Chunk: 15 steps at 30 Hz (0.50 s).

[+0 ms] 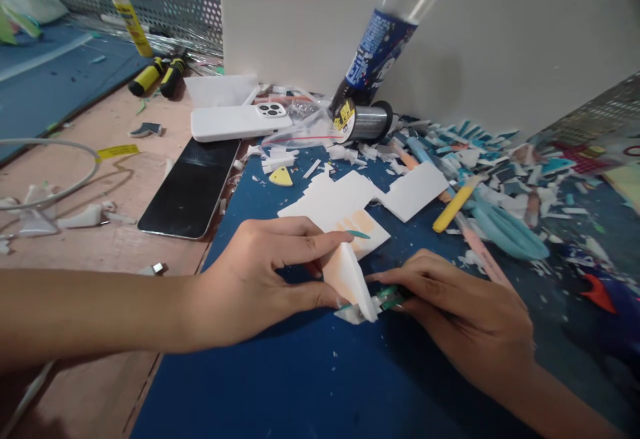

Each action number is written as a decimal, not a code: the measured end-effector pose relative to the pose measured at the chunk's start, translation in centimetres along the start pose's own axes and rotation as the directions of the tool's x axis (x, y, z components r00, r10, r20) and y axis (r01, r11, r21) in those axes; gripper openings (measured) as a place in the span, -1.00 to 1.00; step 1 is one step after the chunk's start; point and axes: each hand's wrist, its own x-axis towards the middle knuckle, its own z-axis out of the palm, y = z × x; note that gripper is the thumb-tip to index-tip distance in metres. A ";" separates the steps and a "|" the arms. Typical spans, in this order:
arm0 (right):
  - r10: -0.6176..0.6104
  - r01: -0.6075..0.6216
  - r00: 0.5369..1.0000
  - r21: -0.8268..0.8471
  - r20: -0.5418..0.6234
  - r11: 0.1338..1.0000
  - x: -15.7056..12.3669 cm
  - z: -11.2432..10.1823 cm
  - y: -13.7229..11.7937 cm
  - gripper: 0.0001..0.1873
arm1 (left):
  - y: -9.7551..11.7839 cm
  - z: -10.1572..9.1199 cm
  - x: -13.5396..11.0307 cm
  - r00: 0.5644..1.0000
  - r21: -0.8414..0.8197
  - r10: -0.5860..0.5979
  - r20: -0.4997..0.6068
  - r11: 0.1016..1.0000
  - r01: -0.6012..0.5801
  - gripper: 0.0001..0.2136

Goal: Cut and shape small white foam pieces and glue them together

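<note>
My left hand (pixel 260 272) pinches a small white foam-board piece (pixel 350 279) and holds it tilted on edge on the blue cutting mat (pixel 280 386). My right hand (pixel 450 306) is closed round a small green-handled tool (pixel 390 298), whose tip meets the lower edge of that piece. Just behind them, flat on the mat, lie larger white foam-board sheets (pixel 345 202).
Two phones (pixel 193 186) (pixel 240 121) lie at the left of the mat. A solder spool (pixel 365 119), a blue bottle (pixel 375 52), blue scissors (pixel 505 229), a yellow tool (pixel 453 209) and many scraps lie behind. A white board (pixel 500 39) stands at the back.
</note>
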 end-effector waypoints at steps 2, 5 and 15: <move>-0.002 0.002 1.000 0.000 0.004 1.000 -0.1 0.0 0.1 -0.70 | 0.0 0.0 0.0 1.000 0.017 0.016 0.001 1.000 -0.016 -0.63; -0.011 0.011 1.000 0.004 -0.003 1.000 -0.1 0.0 0.2 -0.68 | 0.0 0.0 -0.1 1.000 0.037 0.028 0.008 0.999 -0.028 -0.61; -0.006 0.006 1.000 0.030 0.001 1.000 0.0 0.0 -0.1 -0.63 | 0.3 0.0 0.0 0.995 0.130 0.098 0.009 0.987 -0.098 -0.66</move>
